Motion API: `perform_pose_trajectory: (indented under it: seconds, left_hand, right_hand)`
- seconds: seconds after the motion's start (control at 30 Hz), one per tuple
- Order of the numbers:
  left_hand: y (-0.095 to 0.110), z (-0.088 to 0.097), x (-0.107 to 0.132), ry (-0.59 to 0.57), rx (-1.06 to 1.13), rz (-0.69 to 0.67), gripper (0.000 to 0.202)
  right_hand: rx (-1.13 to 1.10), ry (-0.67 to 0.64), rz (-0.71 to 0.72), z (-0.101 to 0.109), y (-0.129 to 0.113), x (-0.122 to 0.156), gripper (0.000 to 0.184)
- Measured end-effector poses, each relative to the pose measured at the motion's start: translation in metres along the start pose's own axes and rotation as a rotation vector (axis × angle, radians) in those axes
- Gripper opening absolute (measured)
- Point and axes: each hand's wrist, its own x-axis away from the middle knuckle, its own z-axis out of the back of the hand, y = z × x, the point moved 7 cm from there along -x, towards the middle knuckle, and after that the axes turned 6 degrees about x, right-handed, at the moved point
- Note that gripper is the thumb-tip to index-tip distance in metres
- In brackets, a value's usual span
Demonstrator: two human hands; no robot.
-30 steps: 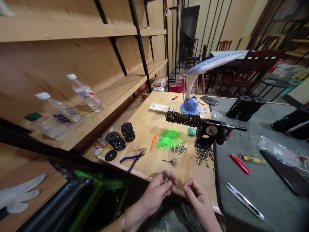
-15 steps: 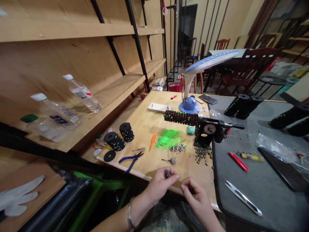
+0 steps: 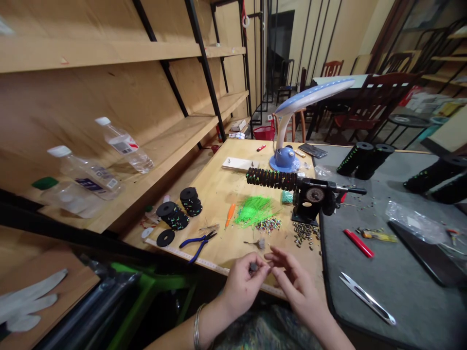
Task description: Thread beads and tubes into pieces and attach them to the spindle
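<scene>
My left hand (image 3: 243, 281) is closed around a small dark grey piece (image 3: 253, 267), most of it hidden by the fingers. Its thumb and index finger are pinched together. Beside it, my right hand (image 3: 297, 279) has its fingers apart, and its thumb tip reaches the left fingertips; any fine thread between them is too small to make out. Just beyond the hands lies a little grey tuft with a thin stem (image 3: 260, 243). Bright green strands (image 3: 254, 211) and a heap of coloured beads (image 3: 269, 224) lie farther back.
Blue-handled pliers (image 3: 199, 243), an orange-handled tool (image 3: 230, 215) and black foam spools (image 3: 171, 216) lie left. Small metal pieces (image 3: 305, 234) sit below a black clamp (image 3: 308, 199) and blue lamp (image 3: 284, 159). Thread snips (image 3: 367, 297) and a red tube (image 3: 358, 243) rest on the grey mat (image 3: 339, 272).
My right hand has moved up and left to meet the left fingertips, and its fingers have spread from a curled pose. My left hand keeps the dark piece and has barely shifted.
</scene>
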Motion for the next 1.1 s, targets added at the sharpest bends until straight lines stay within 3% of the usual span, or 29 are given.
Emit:
perform_pose_trajectory:
  seconds: [0.13, 0.2, 0.3, 0.43, 0.7, 0.8, 0.93, 1.1]
  left_hand:
    - [-0.005, 0.001, 0.004, 0.007, -0.043, -0.015, 0.018]
    - [-0.010, 0.004, 0.004, 0.020, -0.059, 0.000, 0.019]
    - [-0.014, 0.005, 0.004, 0.025, -0.064, 0.004, 0.021]
    - [-0.018, 0.005, 0.001, 0.023, -0.046, 0.011, 0.023]
    - [-0.043, 0.006, -0.004, -0.084, 0.178, 0.213, 0.022]
    - [-0.029, 0.024, -0.011, -0.029, -0.052, 0.063, 0.018]
    - [-0.010, 0.051, -0.021, 0.119, -0.588, -0.168, 0.005]
    - [-0.018, 0.053, -0.031, 0.121, -0.942, -0.208, 0.019]
  right_hand:
    - [-0.160, -0.090, -0.060, -0.021, 0.012, 0.003, 0.039]
    - [-0.139, -0.091, -0.066, -0.025, 0.019, 0.004, 0.034]
    - [0.013, -0.059, -0.045, -0.022, 0.025, 0.006, 0.026]
    - [0.149, -0.008, -0.012, -0.016, 0.027, 0.007, 0.029]
    - [-0.068, 0.148, -0.179, -0.003, 0.053, 0.009, 0.041]
    - [-0.080, 0.218, -0.184, 0.003, 0.057, 0.010, 0.044]
    - [-0.079, 0.301, -0.180, 0.007, 0.057, 0.012, 0.048]
    - [-0.096, 0.368, -0.184, 0.009, 0.058, 0.012, 0.048]
